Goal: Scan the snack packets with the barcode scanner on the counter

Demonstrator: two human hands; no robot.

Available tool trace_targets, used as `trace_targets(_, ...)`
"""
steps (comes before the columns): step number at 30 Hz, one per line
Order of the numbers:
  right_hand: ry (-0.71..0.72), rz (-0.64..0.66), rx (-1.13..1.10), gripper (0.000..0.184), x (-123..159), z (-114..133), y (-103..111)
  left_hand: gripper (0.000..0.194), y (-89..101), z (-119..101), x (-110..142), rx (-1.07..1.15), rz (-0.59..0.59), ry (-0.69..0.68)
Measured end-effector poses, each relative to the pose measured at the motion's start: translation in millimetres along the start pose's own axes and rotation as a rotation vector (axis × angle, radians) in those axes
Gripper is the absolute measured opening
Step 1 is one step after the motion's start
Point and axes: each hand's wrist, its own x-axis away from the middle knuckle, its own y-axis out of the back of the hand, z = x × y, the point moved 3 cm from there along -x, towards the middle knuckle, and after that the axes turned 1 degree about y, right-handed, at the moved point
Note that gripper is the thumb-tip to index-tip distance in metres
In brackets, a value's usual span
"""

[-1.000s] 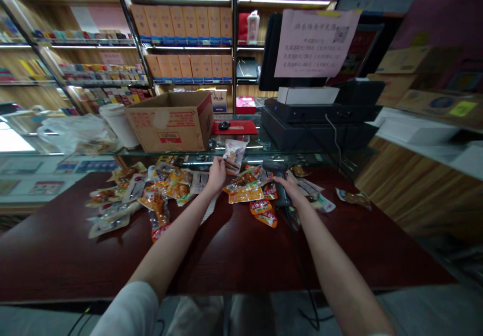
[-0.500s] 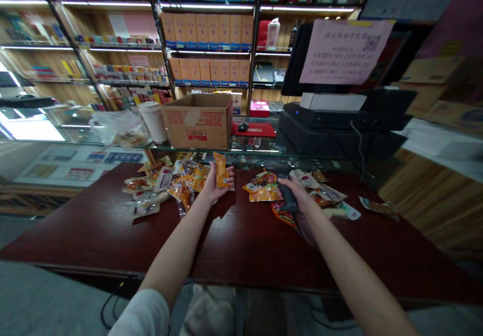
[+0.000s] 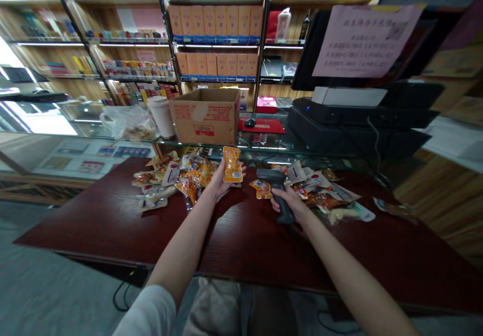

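My left hand (image 3: 221, 179) holds an orange snack packet (image 3: 232, 164) upright above the dark red table (image 3: 113, 210), its white label turned toward me. My right hand (image 3: 289, 202) is wrapped round the grip of a black barcode scanner (image 3: 277, 191), whose head sits just right of the packet. A heap of snack packets (image 3: 177, 177) lies left of my left hand. Another heap of packets (image 3: 320, 192) is spread to the right of the scanner.
Behind the table runs a glass counter (image 3: 113, 142) with a cardboard box (image 3: 206, 115), a white cup (image 3: 162, 116), a plastic bag (image 3: 126, 122), a red mouse pad (image 3: 260, 124) and a black till with a monitor (image 3: 358, 109). Shelves of boxed goods (image 3: 215, 39) fill the back wall.
My left hand put down a pale packet, took an orange one and raised it upright. My right hand lifted the scanner off the table and drew it nearer the packet.
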Motion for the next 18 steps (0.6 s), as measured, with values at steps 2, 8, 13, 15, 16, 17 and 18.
trace_targets(2,-0.004,0.024,-0.012,0.042,-1,-2,0,0.057,0.7,1,-2,-0.002,-0.023,-0.047)
trace_targets(8,0.03,0.079,-0.04,0.042,-1,2,-6,0.065,4.2,7,-6,-0.072,-0.034,-0.012)
trace_targets(13,-0.002,0.101,-0.035,0.038,-1,0,-5,0.063,7.1,12,-10,-0.142,-0.048,-0.062)
trace_targets(15,0.006,0.084,-0.052,0.034,-2,-2,-2,0.057,6.5,10,-11,-0.197,-0.059,-0.142)
trace_targets(16,0.013,0.076,-0.061,0.033,-2,-3,-1,0.055,6.5,8,-10,-0.262,-0.089,-0.19)
trace_targets(17,0.019,0.066,-0.07,0.032,-4,-4,1,0.054,6.8,4,-9,-0.363,-0.146,-0.25)
trace_targets(18,0.034,0.047,-0.084,0.032,-6,-5,3,0.053,7.2,-2,-6,-0.505,-0.233,-0.324)
